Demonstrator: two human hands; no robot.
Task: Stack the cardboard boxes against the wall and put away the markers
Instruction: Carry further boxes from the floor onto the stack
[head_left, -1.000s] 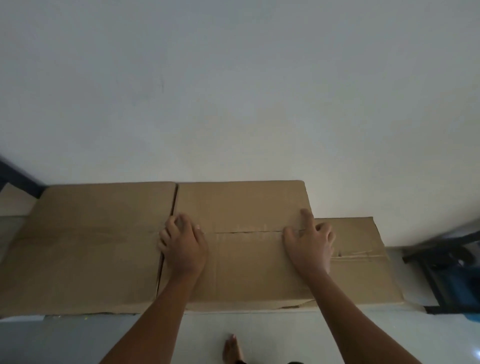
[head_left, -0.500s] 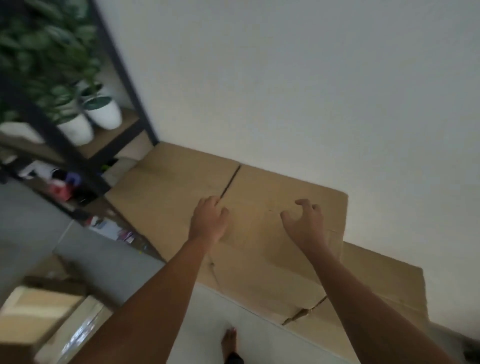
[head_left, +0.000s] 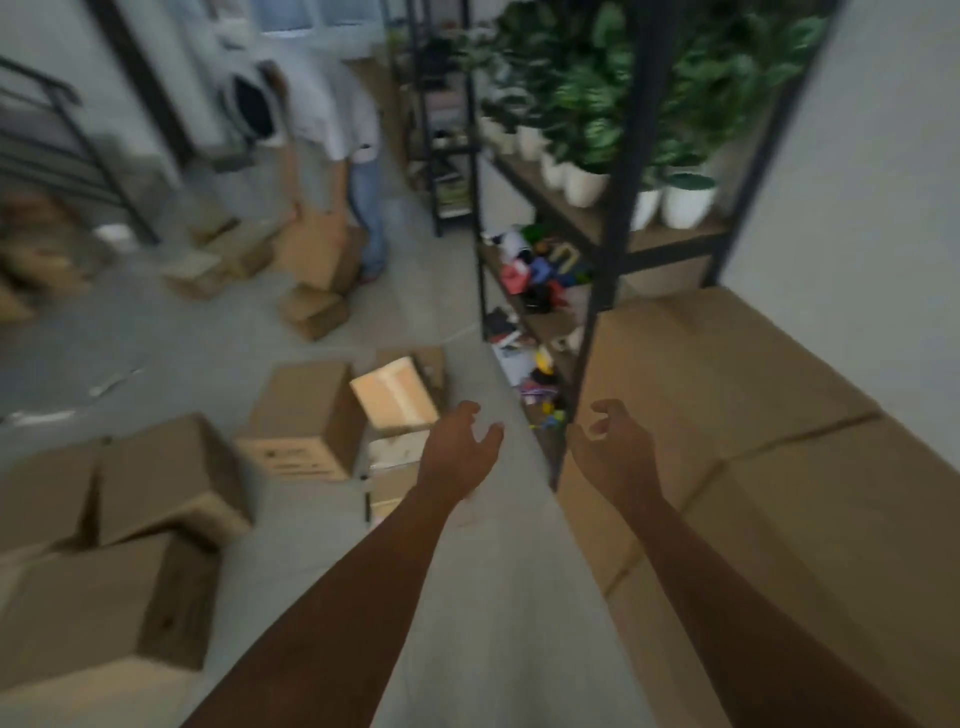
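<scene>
The brown cardboard boxes stacked along the white wall (head_left: 753, 467) sit right of the black metal shelf (head_left: 608, 249), more loose brown boxes (head_left: 301, 415) lie left of it, and with left hand (head_left: 457, 452) and right hand (head_left: 613, 452) both empty, fingers loosely spread, I'd guess grabbing one's next.
</scene>
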